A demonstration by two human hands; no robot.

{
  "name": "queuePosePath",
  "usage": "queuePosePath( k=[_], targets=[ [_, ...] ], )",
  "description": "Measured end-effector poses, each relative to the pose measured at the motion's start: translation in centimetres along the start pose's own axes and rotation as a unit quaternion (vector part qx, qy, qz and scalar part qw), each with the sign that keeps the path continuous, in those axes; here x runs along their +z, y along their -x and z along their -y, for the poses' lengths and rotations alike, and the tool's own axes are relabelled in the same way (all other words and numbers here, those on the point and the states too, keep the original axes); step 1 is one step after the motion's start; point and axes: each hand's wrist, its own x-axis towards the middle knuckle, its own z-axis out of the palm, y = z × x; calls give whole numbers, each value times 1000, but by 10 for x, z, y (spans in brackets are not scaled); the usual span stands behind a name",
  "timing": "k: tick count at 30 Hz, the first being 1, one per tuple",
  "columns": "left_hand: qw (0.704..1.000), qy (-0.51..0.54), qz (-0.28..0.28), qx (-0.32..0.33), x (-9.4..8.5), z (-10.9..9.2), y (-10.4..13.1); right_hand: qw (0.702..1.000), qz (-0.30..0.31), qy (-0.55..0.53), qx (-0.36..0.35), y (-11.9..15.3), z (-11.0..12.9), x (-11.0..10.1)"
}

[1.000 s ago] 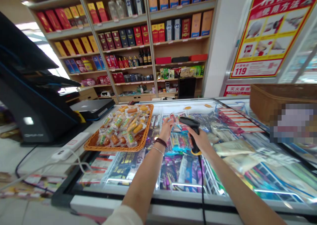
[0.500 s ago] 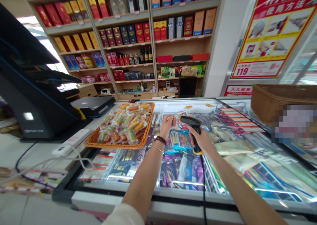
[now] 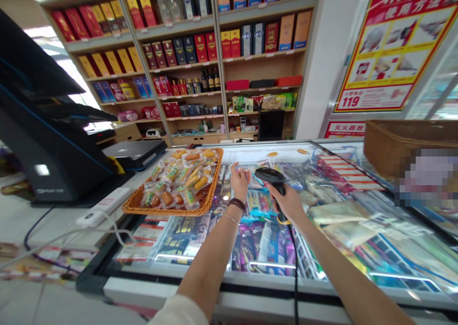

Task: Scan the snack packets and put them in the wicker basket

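My right hand (image 3: pixel 289 203) is wrapped around the grip of a black barcode scanner (image 3: pixel 270 175), whose head points left toward my other hand. A black cable runs down from the scanner's yellow-ringed base. Just left of the scanner head, my left hand (image 3: pixel 239 182) is raised with its fingers curled. A small reddish item seems to be in its fingers, mostly hidden by the hand. Both hands are above the glass top of a chest freezer (image 3: pixel 161 283), with colourful packets (image 3: pixel 259 203) showing through the glass below them.
An orange wicker basket (image 3: pixel 211 196) of wrapped snacks stands to the left. Beyond it are a flat black scale (image 3: pixel 136 151), a dark checkout machine (image 3: pixel 64 158) and a white power strip (image 3: pixel 103 205). A brown basket (image 3: pixel 386 146) sits at right. Shelves of boxes (image 3: pixel 181 50) line the back.
My left hand has turned and shifted slightly, so the small item shows less. My right hand has brought the scanner a little to the left, nearer to it.
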Motion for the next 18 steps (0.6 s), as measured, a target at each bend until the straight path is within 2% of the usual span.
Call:
queuePosePath(
  k=[3,9,14,18],
  targets=[
    [999,-37,-29,-2,3,-7,8,1000,3,8,-2,2,1,0],
    [1000,8,15,0,9,-14,14,1000,8,0,-8,5,4,2],
    [999,-11,33,18,7,-10,13,1000,2,-6,-4,5,5,2],
    [997,-14,79,11,7,-3,12,1000,-2,-11,-1,5,5,2]
  ],
)
